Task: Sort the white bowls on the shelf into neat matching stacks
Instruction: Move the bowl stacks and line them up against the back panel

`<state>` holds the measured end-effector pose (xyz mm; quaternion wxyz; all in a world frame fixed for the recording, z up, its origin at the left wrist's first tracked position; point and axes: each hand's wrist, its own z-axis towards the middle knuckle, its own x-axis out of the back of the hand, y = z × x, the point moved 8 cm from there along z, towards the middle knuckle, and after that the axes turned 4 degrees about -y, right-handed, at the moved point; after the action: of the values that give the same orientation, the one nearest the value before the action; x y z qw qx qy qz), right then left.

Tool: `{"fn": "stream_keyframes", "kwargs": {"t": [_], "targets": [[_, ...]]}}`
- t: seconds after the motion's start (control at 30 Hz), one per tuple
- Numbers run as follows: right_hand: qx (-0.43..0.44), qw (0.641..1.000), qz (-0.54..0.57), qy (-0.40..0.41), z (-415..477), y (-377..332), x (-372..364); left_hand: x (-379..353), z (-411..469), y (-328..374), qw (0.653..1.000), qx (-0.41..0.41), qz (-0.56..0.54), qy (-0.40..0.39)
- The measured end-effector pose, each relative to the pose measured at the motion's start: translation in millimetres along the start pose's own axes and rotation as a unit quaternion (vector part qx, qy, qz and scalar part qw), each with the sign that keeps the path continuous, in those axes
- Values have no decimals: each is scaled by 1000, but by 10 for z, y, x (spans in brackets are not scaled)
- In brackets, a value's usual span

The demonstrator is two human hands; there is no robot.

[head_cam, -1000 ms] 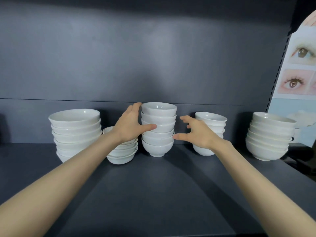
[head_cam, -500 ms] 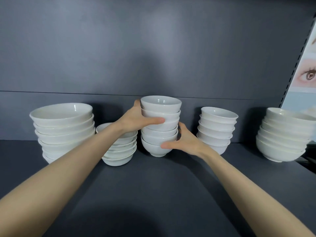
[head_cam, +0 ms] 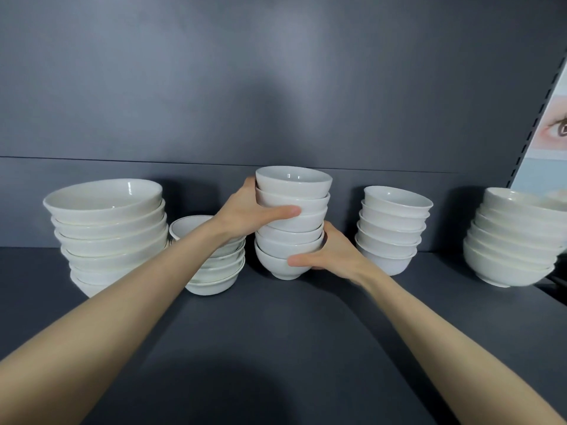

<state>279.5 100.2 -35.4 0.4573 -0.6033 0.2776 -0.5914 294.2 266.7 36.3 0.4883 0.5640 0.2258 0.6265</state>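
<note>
Closed in since a second ago, now gripping the middle stack of small bowls (head_cam: 290, 237), frame centre on the shelf (head_cam: 276, 332), left hand (head_cam: 245, 216) round the upper ones, right hand (head_cam: 334, 256) cupping the bottom. Looks mostly sorted, maybe merging with the lookalike stack (head_cam: 389, 234) just right next

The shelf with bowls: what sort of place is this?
Probably a shop. The dark shelf has a slotted upright at its right, bowl stacks stand in a row, the left hand and right hand hold the middle stack, and an eye poster shows beside.
</note>
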Motion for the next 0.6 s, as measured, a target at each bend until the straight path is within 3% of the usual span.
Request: {"fn": "stream_keyframes", "kwargs": {"t": [0.6], "targets": [[33,999,21,18,-905,-144,168,-358,-618,441,998,-43,33,9]]}}
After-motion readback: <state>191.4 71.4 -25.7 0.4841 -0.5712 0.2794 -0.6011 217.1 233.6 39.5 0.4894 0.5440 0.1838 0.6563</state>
